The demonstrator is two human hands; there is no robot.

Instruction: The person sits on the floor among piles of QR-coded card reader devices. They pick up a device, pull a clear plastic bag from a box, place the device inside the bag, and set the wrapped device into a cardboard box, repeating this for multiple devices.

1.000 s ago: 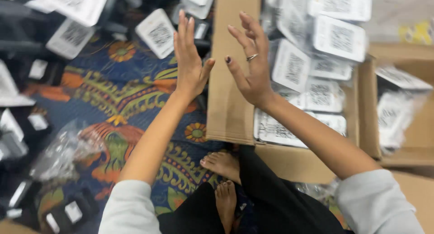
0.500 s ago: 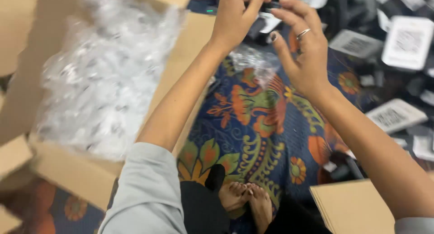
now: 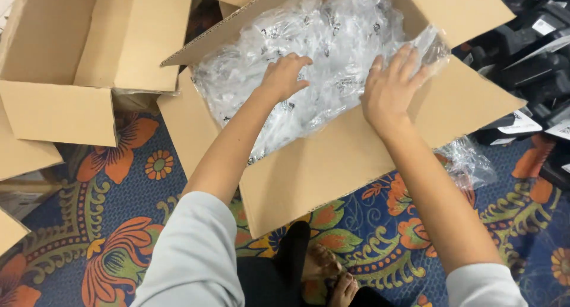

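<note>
Over at the left an empty cardboard box (image 3: 89, 52) stands open on the patterned carpet (image 3: 119, 224). Beside it, an open carton (image 3: 332, 164) is full of clear plastic bags (image 3: 320, 52). Her left hand (image 3: 284, 75) curls loosely onto the bags; the right hand (image 3: 392, 84) lies spread flat on them by the carton's right flap. Black packages (image 3: 534, 46) crowd the far right.

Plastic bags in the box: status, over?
Both hands open: left hand and right hand pressing on clear plastic bags inside cardboard box. Nothing in the way.
</note>
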